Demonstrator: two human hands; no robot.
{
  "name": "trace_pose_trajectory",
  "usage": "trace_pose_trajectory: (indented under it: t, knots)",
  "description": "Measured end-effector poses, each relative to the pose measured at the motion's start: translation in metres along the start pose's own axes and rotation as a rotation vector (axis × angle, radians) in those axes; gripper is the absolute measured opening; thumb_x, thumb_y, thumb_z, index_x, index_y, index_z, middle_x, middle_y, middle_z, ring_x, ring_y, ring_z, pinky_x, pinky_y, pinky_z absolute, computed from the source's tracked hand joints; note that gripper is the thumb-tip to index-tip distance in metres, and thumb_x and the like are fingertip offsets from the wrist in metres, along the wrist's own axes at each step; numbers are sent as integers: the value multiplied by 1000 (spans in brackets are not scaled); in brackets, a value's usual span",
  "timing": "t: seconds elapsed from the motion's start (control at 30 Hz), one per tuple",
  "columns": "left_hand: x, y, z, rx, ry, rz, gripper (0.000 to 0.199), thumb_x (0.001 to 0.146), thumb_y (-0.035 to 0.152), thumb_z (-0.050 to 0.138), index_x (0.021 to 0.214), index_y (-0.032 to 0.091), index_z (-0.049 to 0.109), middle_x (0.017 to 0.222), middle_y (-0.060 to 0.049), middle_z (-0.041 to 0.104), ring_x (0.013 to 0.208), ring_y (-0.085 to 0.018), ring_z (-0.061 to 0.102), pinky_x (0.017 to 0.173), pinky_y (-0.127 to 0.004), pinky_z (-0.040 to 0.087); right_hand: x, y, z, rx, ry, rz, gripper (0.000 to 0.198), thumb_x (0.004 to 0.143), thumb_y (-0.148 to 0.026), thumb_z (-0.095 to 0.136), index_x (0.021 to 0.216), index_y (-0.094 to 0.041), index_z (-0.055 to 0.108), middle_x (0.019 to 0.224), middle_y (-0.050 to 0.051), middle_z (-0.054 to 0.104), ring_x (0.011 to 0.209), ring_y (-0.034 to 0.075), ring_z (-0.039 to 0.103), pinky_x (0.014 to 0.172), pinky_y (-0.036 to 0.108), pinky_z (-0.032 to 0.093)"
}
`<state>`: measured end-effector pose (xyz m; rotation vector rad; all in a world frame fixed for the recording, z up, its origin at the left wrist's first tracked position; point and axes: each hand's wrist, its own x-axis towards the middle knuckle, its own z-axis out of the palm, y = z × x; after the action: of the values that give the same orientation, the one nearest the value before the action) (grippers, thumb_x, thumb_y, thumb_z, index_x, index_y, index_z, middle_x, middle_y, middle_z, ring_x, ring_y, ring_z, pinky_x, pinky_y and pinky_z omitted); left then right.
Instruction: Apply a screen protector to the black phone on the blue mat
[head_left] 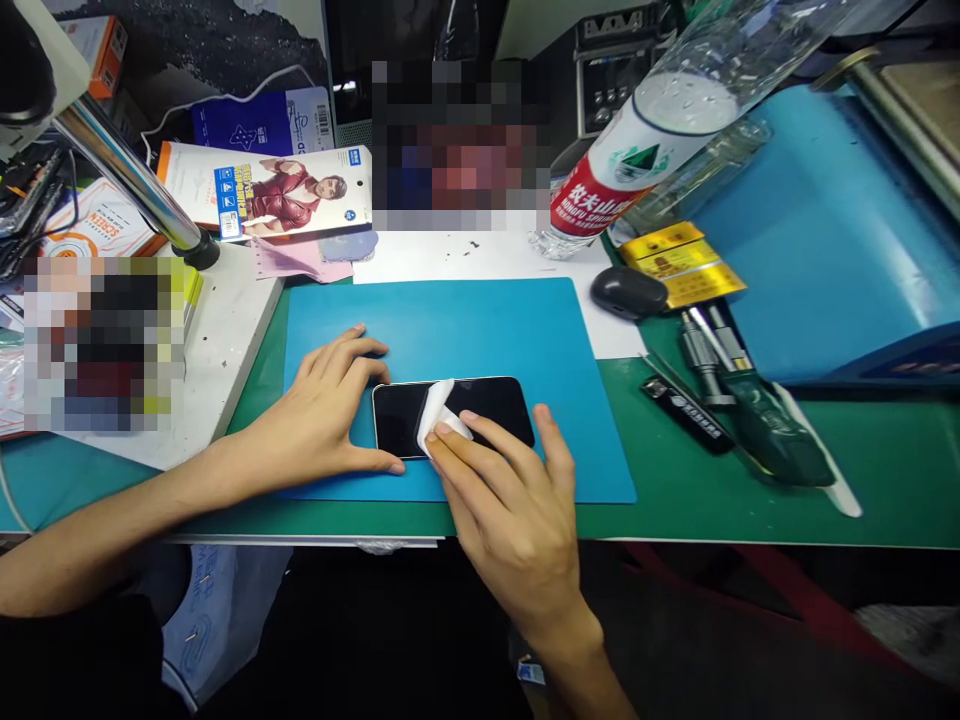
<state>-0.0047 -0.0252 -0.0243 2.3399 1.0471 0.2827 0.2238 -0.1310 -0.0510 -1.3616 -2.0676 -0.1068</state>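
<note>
A smartphone (491,398) with a dark screen lies face up on a blue mat (420,315). My left hand (319,410) braces its left end, the forefinger at the upper corner and the thumb at the lower one; the other fingers rest stretched on the mat. A folded white wipe (433,408) is pressed against the screen under the fingertips of my right hand (517,500). Part of the phone's lower right edge is hidden behind that hand.
On the right are a black computer mouse (628,293), a yellow packet (682,263), a green-handled tool (780,430), a black pen-like tool (686,413) and a water bottle (600,185). At left, a lamp pole (135,180) stands before a printed box (300,195).
</note>
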Motion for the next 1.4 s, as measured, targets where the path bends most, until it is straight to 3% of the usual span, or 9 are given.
trace_pose_trajectory:
  t: [0.3,0.63,0.83,0.97,1.1,1.4]
  knots:
    - [0,1,-1,12,-11,-3,78,79,75,84,127,26,50,160,-19,47,166,-45,24,131,-72,30,-4,16,-5,-44,61,95,25,96,-9,75,118,-21,75,119,3,84,121,29,77,129,67,40]
    - [-1,0,-1,45,-27,12,76,82,75,82,128,25,47,162,-20,45,167,-45,22,129,-73,32,-1,55,-10,-117,135,255,15,100,-13,70,113,-17,77,111,8,83,119,30,76,127,65,43]
    - [-1,0,0,50,-17,26,77,82,75,82,128,25,47,161,-21,45,166,-47,23,128,-74,33,-3,65,-5,-67,173,300,16,102,-15,68,115,-19,77,115,10,83,120,30,77,122,63,50]
    - [0,0,-1,45,-11,25,76,81,74,83,127,25,48,160,-20,47,166,-46,24,129,-73,32,-9,62,-6,-64,205,227,24,98,-8,70,118,-20,75,112,9,83,116,30,78,115,58,58]
    - [0,1,-1,61,-16,25,77,81,75,83,126,25,47,160,-21,46,166,-46,24,129,-73,33,-8,58,-10,-64,159,52,33,91,-3,75,122,-17,73,115,12,82,114,30,78,107,51,63]
    - [0,1,0,45,-9,11,78,79,74,85,126,25,48,160,-20,47,166,-45,25,129,-72,33,3,44,-19,-21,-40,-179,33,91,-5,79,122,-13,72,121,11,83,120,31,75,111,54,59]
